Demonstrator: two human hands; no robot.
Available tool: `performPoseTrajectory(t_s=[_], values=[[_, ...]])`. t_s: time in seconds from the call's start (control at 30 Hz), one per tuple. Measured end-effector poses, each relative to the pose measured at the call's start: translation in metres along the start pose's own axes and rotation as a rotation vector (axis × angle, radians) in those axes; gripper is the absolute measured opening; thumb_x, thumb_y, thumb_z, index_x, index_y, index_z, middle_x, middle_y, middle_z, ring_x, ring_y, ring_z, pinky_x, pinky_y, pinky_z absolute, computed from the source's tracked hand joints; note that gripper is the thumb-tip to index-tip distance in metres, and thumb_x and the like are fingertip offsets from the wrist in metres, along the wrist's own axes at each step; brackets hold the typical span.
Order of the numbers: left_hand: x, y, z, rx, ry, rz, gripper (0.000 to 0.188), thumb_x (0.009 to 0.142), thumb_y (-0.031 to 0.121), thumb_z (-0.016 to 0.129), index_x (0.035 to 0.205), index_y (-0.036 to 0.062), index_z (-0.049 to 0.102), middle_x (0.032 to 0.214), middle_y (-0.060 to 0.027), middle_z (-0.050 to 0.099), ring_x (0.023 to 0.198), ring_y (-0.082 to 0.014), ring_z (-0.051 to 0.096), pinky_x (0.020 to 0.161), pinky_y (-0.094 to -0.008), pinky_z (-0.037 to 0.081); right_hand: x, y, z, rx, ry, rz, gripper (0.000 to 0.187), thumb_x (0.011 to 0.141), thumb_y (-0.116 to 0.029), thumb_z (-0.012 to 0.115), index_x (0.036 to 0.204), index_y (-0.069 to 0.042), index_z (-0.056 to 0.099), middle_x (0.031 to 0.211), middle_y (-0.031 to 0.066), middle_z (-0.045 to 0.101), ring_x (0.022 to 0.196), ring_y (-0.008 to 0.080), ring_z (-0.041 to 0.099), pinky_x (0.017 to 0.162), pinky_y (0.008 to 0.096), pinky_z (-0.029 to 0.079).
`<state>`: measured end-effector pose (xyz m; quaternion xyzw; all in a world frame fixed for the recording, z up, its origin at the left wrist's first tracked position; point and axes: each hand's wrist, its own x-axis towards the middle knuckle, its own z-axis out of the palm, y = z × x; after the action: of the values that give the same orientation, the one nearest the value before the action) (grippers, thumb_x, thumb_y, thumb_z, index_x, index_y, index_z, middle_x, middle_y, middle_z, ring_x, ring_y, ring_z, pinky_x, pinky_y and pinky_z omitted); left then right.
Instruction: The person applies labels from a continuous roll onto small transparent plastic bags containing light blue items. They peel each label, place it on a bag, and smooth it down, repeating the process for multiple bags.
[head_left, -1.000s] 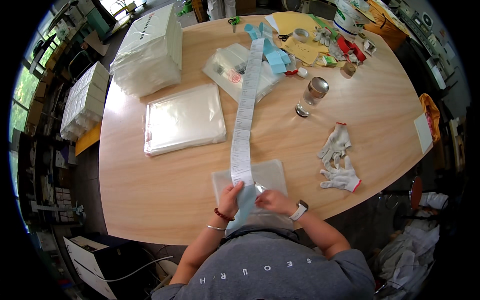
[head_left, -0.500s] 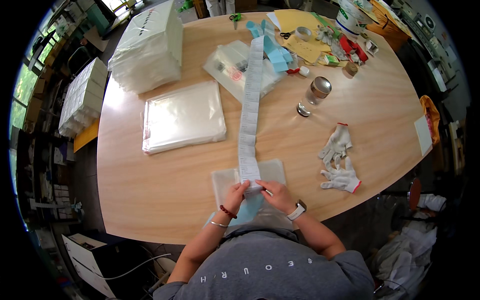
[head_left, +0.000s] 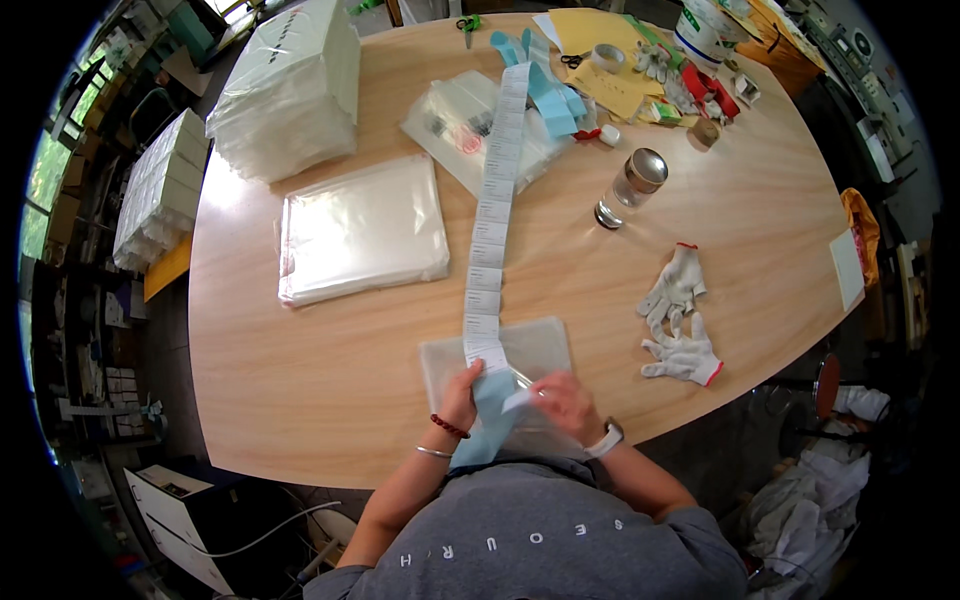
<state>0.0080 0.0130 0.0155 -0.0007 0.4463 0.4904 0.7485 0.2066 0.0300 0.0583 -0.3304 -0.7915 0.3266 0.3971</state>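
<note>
A long strip of white printed labels (head_left: 488, 240) runs down the table towards me. My left hand (head_left: 459, 400) pinches it near its close end, where bare light-blue backing (head_left: 490, 410) hangs down to my shirt. My right hand (head_left: 568, 405), slightly blurred, is closed on a small white label (head_left: 516, 400) that has come off the backing. A thin silvery stick (head_left: 521, 379) shows by its fingers; its kind is unclear. Beneath both hands lies a stack of clear plastic bags (head_left: 545, 345).
Flat packs of clear bags (head_left: 365, 230) lie left, before a tall wrapped white stack (head_left: 285, 95). A glass bottle (head_left: 630, 190) and white work gloves (head_left: 680, 350) are on the right. Green scissors (head_left: 468, 28), tape (head_left: 607, 58) and yellow envelopes (head_left: 590, 35) lie at the back.
A label has been peeled off the strip, and my right hand has moved right with it. The strip's near end has shifted left, with more blue backing bared.
</note>
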Motion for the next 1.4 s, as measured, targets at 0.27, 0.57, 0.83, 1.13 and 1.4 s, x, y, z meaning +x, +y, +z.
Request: performPoseTrajectory(t_s=[0.27, 0.57, 0.83, 1.13, 1.4], values=[[-0.011, 0.004, 0.007, 0.098, 0.027, 0.027, 0.028, 0.085, 0.027, 0.051, 0.093, 0.0002, 0.055, 0.088, -0.0055, 0.06, 0.079, -0.0128, 0.057, 0.07, -0.0254, 0.046, 0.027, 0.061, -0.002, 0.115, 0.082, 0.657, 0.01, 0.075, -0.006, 0.059, 0.082, 0.001, 0.061, 0.069, 0.0108, 0.061, 0.06, 0.0135, 0.056, 0.055, 0.0244, 0.044], [-0.009, -0.001, 0.001, 0.087, 0.032, 0.048, 0.024, 0.084, 0.022, 0.052, 0.092, 0.0, 0.057, 0.087, -0.0055, 0.06, 0.077, -0.0131, 0.057, 0.07, -0.0254, 0.046, 0.029, 0.068, 0.009, -0.179, 0.002, 0.509, 0.018, 0.07, -0.01, 0.063, 0.085, -0.002, 0.059, 0.075, 0.0105, 0.059, 0.065, 0.024, 0.057, 0.059, 0.0321, 0.045], [-0.01, -0.002, -0.001, 0.118, 0.036, 0.062, 0.028, 0.085, 0.025, 0.052, 0.094, -0.0015, 0.056, 0.087, -0.0054, 0.06, 0.078, -0.0122, 0.057, 0.069, -0.0239, 0.046, 0.05, 0.071, 0.001, -0.397, 0.085, 0.409, 0.022, 0.066, -0.014, 0.067, 0.082, -0.005, 0.056, 0.077, 0.0061, 0.053, 0.072, 0.0249, 0.053, 0.061, 0.0331, 0.045], [-0.011, -0.003, -0.006, 0.166, 0.052, 0.084, 0.03, 0.084, 0.027, 0.052, 0.092, -0.0012, 0.057, 0.085, -0.005, 0.06, 0.074, -0.0111, 0.056, 0.064, -0.0234, 0.045, 0.051, 0.066, -0.008, -0.423, 0.046, 0.181, 0.009, 0.065, -0.012, 0.066, 0.067, -0.006, 0.058, 0.081, 0.0043, 0.053, 0.072, 0.019, 0.053, 0.059, 0.0291, 0.044], [-0.018, 0.007, -0.001, 0.125, -0.039, 0.13, 0.031, 0.086, 0.027, 0.048, 0.098, -0.0006, 0.055, 0.09, -0.0071, 0.06, 0.083, -0.0157, 0.057, 0.073, -0.0296, 0.046, 0.041, 0.035, -0.002, -0.075, 0.076, 0.163, 0.01, 0.069, -0.013, 0.065, 0.071, -0.004, 0.06, 0.078, 0.0077, 0.056, 0.068, 0.0236, 0.053, 0.063, 0.0336, 0.044]])
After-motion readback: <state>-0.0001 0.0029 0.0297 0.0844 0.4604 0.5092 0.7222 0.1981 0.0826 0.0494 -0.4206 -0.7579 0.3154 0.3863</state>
